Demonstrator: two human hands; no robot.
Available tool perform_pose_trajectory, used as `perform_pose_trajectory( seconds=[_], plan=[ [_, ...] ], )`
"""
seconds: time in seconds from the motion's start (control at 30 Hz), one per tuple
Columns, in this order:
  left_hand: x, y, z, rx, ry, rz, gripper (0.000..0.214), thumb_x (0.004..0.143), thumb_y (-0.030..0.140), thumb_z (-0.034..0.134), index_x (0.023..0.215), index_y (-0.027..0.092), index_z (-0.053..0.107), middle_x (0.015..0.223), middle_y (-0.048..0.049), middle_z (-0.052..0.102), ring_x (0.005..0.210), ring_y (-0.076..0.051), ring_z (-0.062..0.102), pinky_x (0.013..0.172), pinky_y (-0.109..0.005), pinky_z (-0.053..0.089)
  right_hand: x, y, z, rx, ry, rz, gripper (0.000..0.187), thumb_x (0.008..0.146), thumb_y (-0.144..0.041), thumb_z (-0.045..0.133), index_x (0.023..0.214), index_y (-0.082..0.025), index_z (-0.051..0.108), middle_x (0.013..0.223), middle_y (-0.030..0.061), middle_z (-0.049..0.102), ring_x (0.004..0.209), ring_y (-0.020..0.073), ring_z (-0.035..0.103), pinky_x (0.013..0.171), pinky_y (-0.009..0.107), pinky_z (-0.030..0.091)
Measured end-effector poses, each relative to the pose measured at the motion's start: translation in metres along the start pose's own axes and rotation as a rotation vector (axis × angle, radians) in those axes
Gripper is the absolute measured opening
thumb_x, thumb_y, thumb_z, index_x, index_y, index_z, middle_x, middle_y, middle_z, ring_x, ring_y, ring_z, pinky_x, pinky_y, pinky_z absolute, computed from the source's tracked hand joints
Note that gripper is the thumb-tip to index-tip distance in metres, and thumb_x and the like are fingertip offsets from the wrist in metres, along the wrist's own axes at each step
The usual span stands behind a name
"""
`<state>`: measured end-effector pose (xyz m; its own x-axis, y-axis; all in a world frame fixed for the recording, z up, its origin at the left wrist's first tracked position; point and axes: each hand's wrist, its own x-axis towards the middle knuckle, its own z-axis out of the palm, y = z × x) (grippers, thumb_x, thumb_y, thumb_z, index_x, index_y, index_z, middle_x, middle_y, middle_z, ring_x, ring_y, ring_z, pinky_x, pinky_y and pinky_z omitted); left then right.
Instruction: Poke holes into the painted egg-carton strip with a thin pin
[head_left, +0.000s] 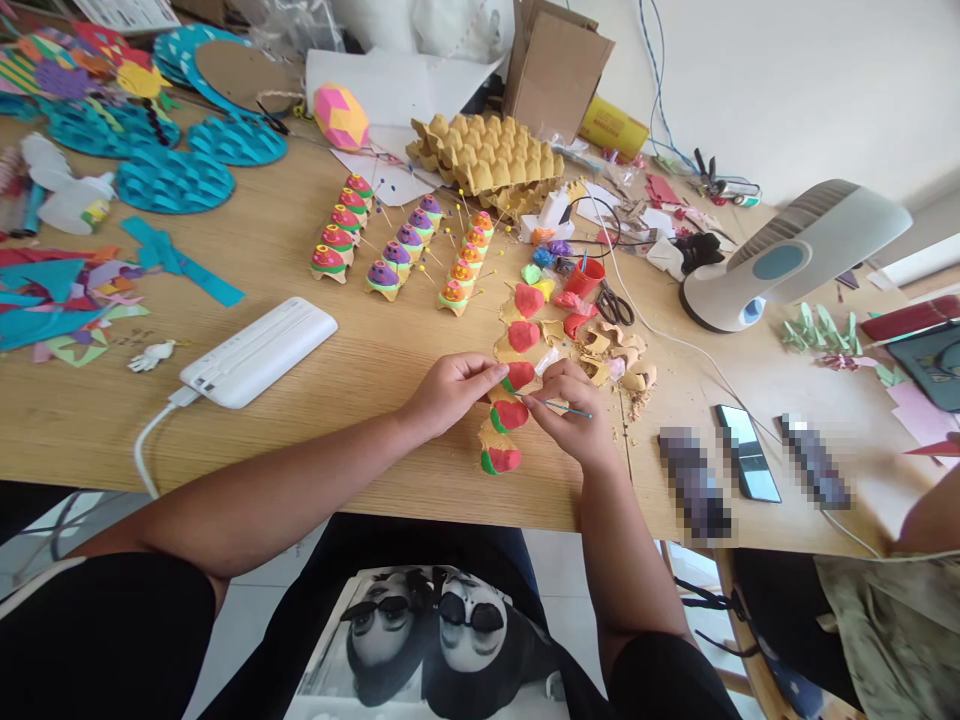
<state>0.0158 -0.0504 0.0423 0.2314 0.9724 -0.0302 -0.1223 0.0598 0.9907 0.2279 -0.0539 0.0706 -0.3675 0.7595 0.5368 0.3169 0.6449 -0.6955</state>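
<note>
A strip of egg-carton cups lies before me, its bumps covered in red clay. Green clay edges the nearer red patches. Thumb and fingers of my left hand are pinched at the left edge of the middle cup. In my right hand is a thin blue stick, its tip at the same cup. My right fingers are closed around it and partly hide the strip's right side. Just beyond the strip lie lumps of coloured clay and a red cup.
Decorated carton strips with pins stand ahead, before stacked egg trays. A white power bank is at left. Scissors, carton scraps, a white fan and a phone lie rightward. Another person's arm shows at far right.
</note>
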Motion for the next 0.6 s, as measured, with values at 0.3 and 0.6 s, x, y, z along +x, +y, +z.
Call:
perform_pose_trajectory(
  seconds=[0.3, 0.6],
  plan=[
    [-0.0003, -0.0011, 0.0009, -0.046, -0.001, -0.020, 0.046, 0.083, 0.062, 0.077, 0.089, 0.017, 0.079, 0.081, -0.0031, 0.073, 0.076, -0.017, 0.068, 0.071, -0.028, 0.059, 0.0000, 0.0016, 0.0012, -0.015, -0.009, 0.029, 0.021, 0.092, -0.028, 0.075, 0.073, -0.024, 0.066, 0.080, 0.0026, 0.060, 0.079, 0.0189, 0.060, 0.071, 0.037, 0.050],
    [-0.0004, 0.0000, 0.0011, -0.033, 0.014, -0.036, 0.049, 0.081, 0.065, 0.078, 0.088, 0.017, 0.079, 0.084, -0.0047, 0.076, 0.078, -0.018, 0.069, 0.071, -0.029, 0.059, -0.0005, 0.0028, 0.0023, -0.067, -0.004, 0.006, 0.020, 0.093, -0.028, 0.073, 0.074, -0.025, 0.066, 0.080, 0.0025, 0.060, 0.078, 0.0188, 0.060, 0.071, 0.037, 0.050]
  ],
)
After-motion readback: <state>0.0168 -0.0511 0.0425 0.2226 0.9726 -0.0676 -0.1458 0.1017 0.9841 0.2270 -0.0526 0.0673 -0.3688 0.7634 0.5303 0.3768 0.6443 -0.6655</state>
